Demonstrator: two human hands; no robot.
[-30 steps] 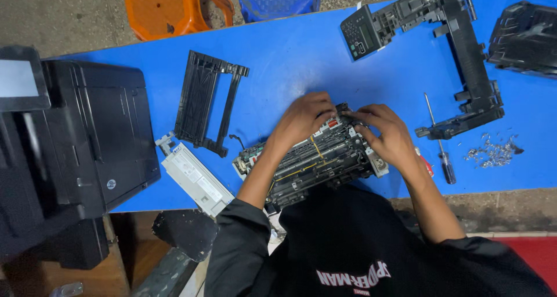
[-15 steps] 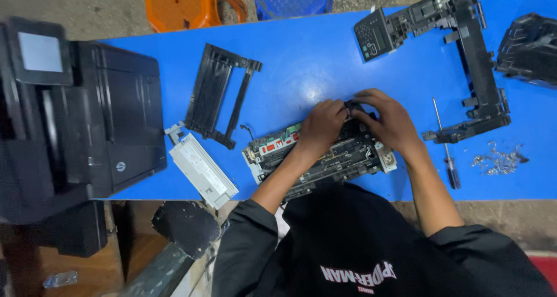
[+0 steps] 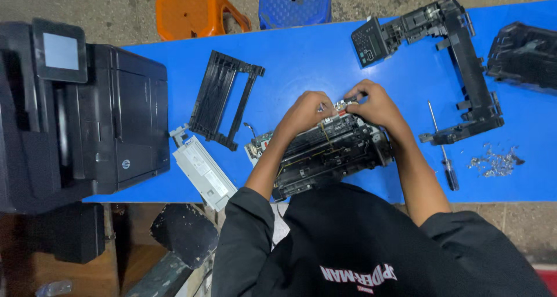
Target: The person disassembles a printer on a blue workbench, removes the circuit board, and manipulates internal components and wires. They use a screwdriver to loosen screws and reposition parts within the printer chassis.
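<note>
- A pale grey rectangular screen (image 3: 60, 51) tilts atop the black printer (image 3: 116, 128) at left.
- A white label covers the long metal unit (image 3: 203, 170) at the table's near edge.

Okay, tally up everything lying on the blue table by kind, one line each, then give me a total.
Whole printers: 1
Stripped printer chassis under both hands: 1
Loose black plastic printer parts: 3
Grey metal boxes: 1
Screwdrivers: 1
Piles of screws: 1
Total: 8
</note>
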